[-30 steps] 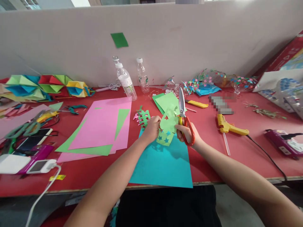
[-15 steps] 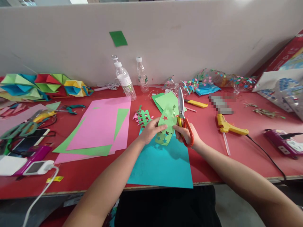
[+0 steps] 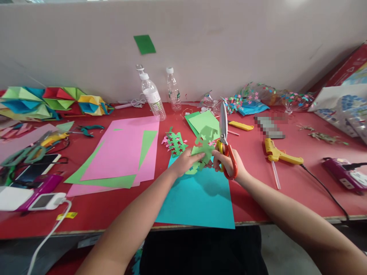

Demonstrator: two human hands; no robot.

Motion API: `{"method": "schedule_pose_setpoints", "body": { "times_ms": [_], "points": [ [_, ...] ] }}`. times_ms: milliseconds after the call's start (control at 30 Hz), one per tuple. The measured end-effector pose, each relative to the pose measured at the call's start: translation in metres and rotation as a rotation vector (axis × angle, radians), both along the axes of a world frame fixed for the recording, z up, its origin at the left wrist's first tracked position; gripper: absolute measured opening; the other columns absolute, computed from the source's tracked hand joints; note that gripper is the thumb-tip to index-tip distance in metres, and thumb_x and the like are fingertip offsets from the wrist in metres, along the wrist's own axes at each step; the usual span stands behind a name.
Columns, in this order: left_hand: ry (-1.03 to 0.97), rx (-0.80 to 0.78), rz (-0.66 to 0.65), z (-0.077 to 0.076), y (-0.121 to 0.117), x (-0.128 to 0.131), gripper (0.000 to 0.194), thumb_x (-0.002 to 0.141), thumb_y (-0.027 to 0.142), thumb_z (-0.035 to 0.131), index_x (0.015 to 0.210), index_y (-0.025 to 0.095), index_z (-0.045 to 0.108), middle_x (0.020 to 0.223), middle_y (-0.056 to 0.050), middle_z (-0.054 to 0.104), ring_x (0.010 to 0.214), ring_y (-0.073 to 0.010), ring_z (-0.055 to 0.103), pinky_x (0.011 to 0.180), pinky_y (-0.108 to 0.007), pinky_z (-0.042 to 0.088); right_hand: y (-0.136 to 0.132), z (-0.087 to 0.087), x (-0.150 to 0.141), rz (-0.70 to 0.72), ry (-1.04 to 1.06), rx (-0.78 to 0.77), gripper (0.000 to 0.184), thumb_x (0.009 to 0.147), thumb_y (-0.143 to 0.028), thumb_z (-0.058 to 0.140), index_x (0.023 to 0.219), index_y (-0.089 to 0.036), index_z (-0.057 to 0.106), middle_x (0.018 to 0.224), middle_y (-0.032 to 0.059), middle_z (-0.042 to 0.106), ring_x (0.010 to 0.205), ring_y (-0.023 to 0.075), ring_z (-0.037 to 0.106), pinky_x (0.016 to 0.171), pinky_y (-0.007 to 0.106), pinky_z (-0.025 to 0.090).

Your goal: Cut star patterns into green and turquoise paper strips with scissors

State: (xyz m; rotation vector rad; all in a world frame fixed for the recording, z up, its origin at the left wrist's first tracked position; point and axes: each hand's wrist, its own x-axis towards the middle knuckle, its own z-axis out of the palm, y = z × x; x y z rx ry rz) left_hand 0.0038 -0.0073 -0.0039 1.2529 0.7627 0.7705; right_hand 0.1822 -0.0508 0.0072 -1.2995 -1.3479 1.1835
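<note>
pale wall (image 3: 246, 49) behind | red-topped table (image 3: 97, 208) | grey floor (image 3: 276, 248) below | glare (image 3: 295, 3) high on wall

Soft, bright light is falling from above, leaving glare atop the wall (image 3: 229, 49) and shadows on the blue sheet (image 3: 197, 206). Blur is softening the held green paper (image 3: 204, 151); pixelation is masking a grey object (image 3: 269, 127).

Our left arm (image 3: 134, 214) and right arm (image 3: 289, 210) reach forward, bare, angling in toward each other. We pinch with our left hand (image 3: 185, 161); our right hand (image 3: 229, 163), just beside it, curls into a grip.
</note>
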Motion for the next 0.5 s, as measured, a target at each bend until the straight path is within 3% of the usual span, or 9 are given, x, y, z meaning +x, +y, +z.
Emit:
{"method": "schedule_pose_setpoints", "body": {
  "times_ms": [167, 267, 400, 500],
  "points": [
    [-0.052, 0.07, 0.339, 0.013, 0.007, -0.007, 0.031, 0.074, 0.043, 0.072, 0.069, 0.014, 0.064, 0.058, -0.002, 0.066, 0.047, -0.0129, 0.059, 0.05, -0.026, 0.049, -0.001, -0.001, 0.002, 0.058, -0.056, -0.083, 0.038, 0.084, -0.055, 0.06, 0.07, -0.02, 0.056, 0.036, -0.0081, 0.043, 0.032, 0.0102, 0.04, 0.046, 0.026, 0.044],
    [-0.109, 0.079, 0.507, 0.017, 0.011, -0.012, 0.029, 0.07, 0.041, 0.075, 0.074, 0.014, 0.064, 0.059, -0.002, 0.066, 0.046, -0.0126, 0.059, 0.048, -0.025, 0.049, -0.001, -0.001, 0.002, 0.141, -0.17, -0.074, 0.042, 0.08, -0.06, 0.064, 0.07, -0.021, 0.053, 0.042, -0.0075, 0.043, 0.041, 0.0108, 0.045, 0.051, 0.026, 0.044],
    [-0.188, 0.126, 0.616, 0.015, 0.014, -0.012, 0.027, 0.07, 0.038, 0.074, 0.08, 0.015, 0.063, 0.056, 0.0, 0.065, 0.043, -0.0119, 0.057, 0.045, -0.024, 0.046, -0.004, 0.001, 0.001, 0.228, -0.362, -0.046, 0.049, 0.077, -0.067, 0.062, 0.068, -0.021, 0.051, 0.055, -0.0033, 0.049, 0.049, 0.0123, 0.048, 0.049, 0.026, 0.037],
    [-0.185, 0.145, 0.654, 0.015, 0.013, -0.012, 0.024, 0.071, 0.036, 0.073, 0.078, 0.016, 0.062, 0.053, 0.002, 0.063, 0.039, -0.0112, 0.054, 0.04, -0.023, 0.042, -0.006, 0.002, 0.0, 0.256, -0.427, -0.058, 0.052, 0.079, -0.07, 0.059, 0.067, -0.021, 0.047, 0.053, -0.0037, 0.045, 0.047, 0.0117, 0.044, 0.046, 0.025, 0.031]
  ]
}}
